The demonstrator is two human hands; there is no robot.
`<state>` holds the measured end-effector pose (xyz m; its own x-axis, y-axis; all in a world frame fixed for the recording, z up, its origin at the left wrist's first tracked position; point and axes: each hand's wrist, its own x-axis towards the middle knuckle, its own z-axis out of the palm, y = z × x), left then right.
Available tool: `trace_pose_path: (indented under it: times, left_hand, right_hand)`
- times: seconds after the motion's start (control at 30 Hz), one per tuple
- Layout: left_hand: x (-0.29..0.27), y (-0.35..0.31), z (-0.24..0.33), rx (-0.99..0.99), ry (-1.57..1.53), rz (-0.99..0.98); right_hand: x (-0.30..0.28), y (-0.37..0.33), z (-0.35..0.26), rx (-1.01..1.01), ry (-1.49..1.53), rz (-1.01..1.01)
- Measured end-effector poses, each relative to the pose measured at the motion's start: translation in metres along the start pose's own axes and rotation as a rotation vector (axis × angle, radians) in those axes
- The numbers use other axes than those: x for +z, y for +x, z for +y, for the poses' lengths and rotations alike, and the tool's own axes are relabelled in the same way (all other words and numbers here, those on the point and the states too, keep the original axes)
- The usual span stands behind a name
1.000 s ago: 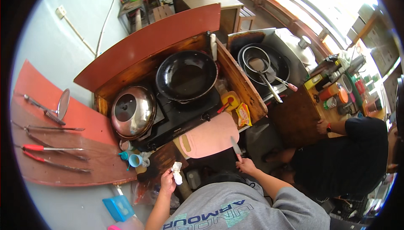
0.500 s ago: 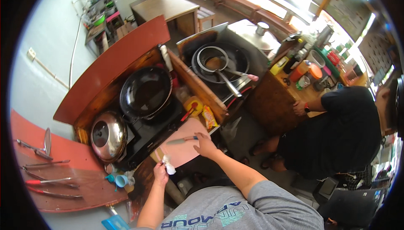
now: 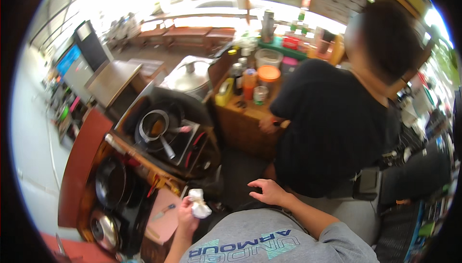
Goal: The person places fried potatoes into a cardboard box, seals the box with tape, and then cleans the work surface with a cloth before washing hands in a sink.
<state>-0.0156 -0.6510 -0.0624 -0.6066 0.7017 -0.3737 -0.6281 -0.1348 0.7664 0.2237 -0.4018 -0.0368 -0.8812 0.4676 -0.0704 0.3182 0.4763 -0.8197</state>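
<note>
My left hand (image 3: 186, 217) is closed on a crumpled white bundle (image 3: 199, 205), perhaps paper or thin plastic, held up beside the pink cutting board (image 3: 156, 222). A knife (image 3: 164, 211) lies on that board, with no hand on it. In front of my body, my right hand (image 3: 269, 192) hovers with its fingers apart and nothing in it. It is nearest to a person in a black shirt (image 3: 332, 133).
A black wok (image 3: 111, 181) and a domed metal lid (image 3: 104, 229) sit at the left stove. Another stove holds a wok with a strainer (image 3: 154, 125). Bottles and jars, one with an orange lid (image 3: 268, 73), crowd the wooden counter (image 3: 245, 130).
My view has swung to the right. My right hand has left the knife on the board and moved right. The left hand still holds the white bundle, now raised nearer my body.
</note>
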Motion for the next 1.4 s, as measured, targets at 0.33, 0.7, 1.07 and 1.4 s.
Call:
trace_pose_path:
  times: [0.33, 0.7, 1.07, 1.4]
  left_hand:
    - [0.322, 0.027, -0.072, -0.108, 0.343, -0.826]
    - [0.423, 0.004, -0.139, 0.279, 0.980, -1.797]
    - [0.465, 0.007, -0.200, 0.223, 1.131, -1.829]
    - [0.570, -0.061, -0.360, 0.461, 1.161, -1.568]
  right_hand:
    - [-0.093, -0.108, -0.004, -0.111, 0.274, 0.866]
    - [-0.030, -0.217, 0.035, 0.269, 0.884, 1.560]
    - [-0.065, -0.289, 0.124, 0.485, 1.218, 1.643]
    - [-0.214, -0.390, 0.251, 0.289, 1.122, 0.853]
